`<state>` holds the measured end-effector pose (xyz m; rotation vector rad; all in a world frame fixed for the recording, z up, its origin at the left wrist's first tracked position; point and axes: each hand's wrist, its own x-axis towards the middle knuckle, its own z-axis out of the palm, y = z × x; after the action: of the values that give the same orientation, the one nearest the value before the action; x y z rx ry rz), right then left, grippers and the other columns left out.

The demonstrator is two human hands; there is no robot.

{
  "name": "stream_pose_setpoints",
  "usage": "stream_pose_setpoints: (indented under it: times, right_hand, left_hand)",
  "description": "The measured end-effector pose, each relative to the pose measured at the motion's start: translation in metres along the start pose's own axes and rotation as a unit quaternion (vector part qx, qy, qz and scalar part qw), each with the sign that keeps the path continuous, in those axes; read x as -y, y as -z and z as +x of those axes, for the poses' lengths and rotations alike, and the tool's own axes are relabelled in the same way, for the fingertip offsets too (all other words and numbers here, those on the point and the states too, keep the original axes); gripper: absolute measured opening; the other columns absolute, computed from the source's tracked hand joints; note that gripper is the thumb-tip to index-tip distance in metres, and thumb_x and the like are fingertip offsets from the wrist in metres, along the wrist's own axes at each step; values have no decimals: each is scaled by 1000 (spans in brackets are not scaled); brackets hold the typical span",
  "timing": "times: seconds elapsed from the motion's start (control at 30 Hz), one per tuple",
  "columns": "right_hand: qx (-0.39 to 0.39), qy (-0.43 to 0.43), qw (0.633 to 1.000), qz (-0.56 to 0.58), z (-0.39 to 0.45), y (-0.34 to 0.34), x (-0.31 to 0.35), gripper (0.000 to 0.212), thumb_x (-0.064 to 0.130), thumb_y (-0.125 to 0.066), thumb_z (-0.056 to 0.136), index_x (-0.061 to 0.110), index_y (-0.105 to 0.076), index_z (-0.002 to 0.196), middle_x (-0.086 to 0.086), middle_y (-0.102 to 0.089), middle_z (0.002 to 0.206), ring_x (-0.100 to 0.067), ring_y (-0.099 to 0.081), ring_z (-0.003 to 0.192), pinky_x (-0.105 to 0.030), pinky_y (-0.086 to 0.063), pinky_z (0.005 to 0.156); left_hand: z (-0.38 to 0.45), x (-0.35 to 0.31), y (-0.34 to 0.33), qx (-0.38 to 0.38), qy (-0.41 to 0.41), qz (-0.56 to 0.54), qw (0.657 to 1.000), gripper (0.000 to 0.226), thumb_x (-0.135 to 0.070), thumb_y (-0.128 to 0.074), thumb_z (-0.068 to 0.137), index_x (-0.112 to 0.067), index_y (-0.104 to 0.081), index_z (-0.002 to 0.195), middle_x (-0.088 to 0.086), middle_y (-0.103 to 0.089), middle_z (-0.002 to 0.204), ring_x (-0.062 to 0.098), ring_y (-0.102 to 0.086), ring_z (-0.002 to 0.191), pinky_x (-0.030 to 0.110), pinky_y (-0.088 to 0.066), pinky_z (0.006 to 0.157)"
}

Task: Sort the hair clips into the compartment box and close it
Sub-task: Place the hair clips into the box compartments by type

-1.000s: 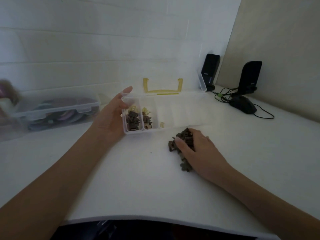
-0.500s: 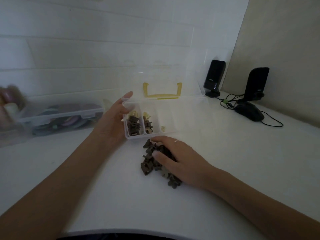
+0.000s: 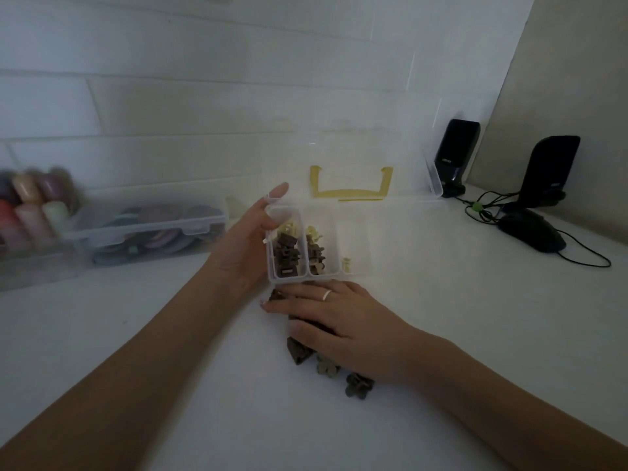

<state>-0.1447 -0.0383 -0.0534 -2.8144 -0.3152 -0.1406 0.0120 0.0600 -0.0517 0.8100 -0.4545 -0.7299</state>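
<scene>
Loose hair clips [image 3: 300, 355] lie under the flat right hand [image 3: 343, 321]

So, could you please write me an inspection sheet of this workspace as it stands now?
Surface: white tabletop, dimly lit.
Job's things: clear plastic compartment box, lid open; dark brown hair clips in leftmost compartment; loose pile of brown clips in front.
Clutter: closed clear box of coloured discs; black computer mouse; two black speakers.
Grips: left hand steadies box's left end; right hand lies flat over the pile.
Cables: black wires by the mouse.
Surroundings: white brick wall.
</scene>
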Motion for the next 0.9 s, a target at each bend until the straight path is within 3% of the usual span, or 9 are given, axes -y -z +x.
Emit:
stream_pose_setpoints:
  times: [0.13, 0.23, 0.3, 0.37, 0.47, 0.57, 0.67, 0.8, 0.9]
  right_hand:
    - [-42, -2, 998, 38, -1, -2, 0, 43, 50, -26, 95, 36, -51, 127, 20, -47, 136, -2, -36, 128, -36, -29, 108]
    - [-83, 0, 995, 50, -4, -2, 1, 33, 44, -36, 95, 28, -62, 108, 15, -60, 111, -6, -52, 105, -35, -42, 93]
    - [-102, -13, 993, 59, -5, -1, 4, 22, 41, -45, 93, 27, -60, 100, 15, -59, 99, -5, -53, 94, -33, -45, 86]
    - [-109, -36, 991, 71, -6, 0, 7, 19, 41, -51, 91, 29, -56, 104, 14, -59, 100, -5, -52, 92, -30, -45, 85]
    - [-119, -64, 989, 64, -5, 0, 13, 32, 38, -51, 91, 33, -49, 123, 12, -63, 111, -7, -56, 99, -25, -44, 87]
    - [-114, -50, 992, 7, -1, -3, 18, 42, 36, -43, 93, 32, -44, 135, 9, -62, 120, -10, -52, 108, -29, -38, 95]
    - [-77, -43, 996, -20, 3, -7, 21, 48, 38, -30, 90, 37, -41, 136, 14, -49, 138, -6, -40, 124, -30, -27, 103]
    - [-108, -48, 992, 42, 3, -9, 20, 38, 33, -43, 84, 33, -61, 117, 12, -66, 115, -8, -55, 108, -32, -37, 102]
    - [-151, -40, 984, 88, 0, -8, 21, 34, 17, -58, 83, 29, -63, 115, 11, -67, 108, -5, -56, 102, -24, -41, 97]
  left_hand:
    - [-1, -3, -5, -12, -16, 42, 999, 47, -10, -49, 80, -23, -57, 125, 20, -49, 138, 38, -52, 122, 46, -49, 93]
    - [-3, -4, -6, -7, -18, 46, 999, 49, -8, -47, 78, -23, -56, 124, 16, -52, 128, 31, -58, 105, 39, -56, 78]
    - [-3, -3, -5, 0, -13, 37, 999, 52, -9, -47, 76, -23, -56, 125, 19, -50, 133, 35, -57, 111, 40, -57, 77]
    - [-4, -3, -5, 2, -5, 38, 999, 51, -10, -48, 78, -23, -56, 127, 21, -44, 142, 40, -50, 123, 45, -55, 82]
    - [-1, -3, -3, 1, -1, 39, 999, 49, -11, -49, 81, -24, -57, 128, 22, -40, 145, 41, -44, 128, 47, -51, 90]
    - [0, -2, -1, -2, -7, 34, 999, 48, -12, -50, 83, -23, -56, 130, 21, -41, 145, 39, -47, 127, 47, -49, 93]
    - [1, -2, 0, -12, -6, 36, 999, 54, -10, -52, 78, -22, -55, 131, 22, -45, 142, 39, -50, 124, 49, -44, 99]
    - [0, -4, -3, -21, -7, 57, 998, 56, -12, -50, 73, -23, -57, 127, 23, -42, 143, 41, -44, 128, 53, -40, 102]
    - [-1, -3, -3, -21, -2, 39, 999, 54, -11, -51, 73, -24, -61, 125, 23, -42, 143, 41, -44, 128, 54, -41, 101]
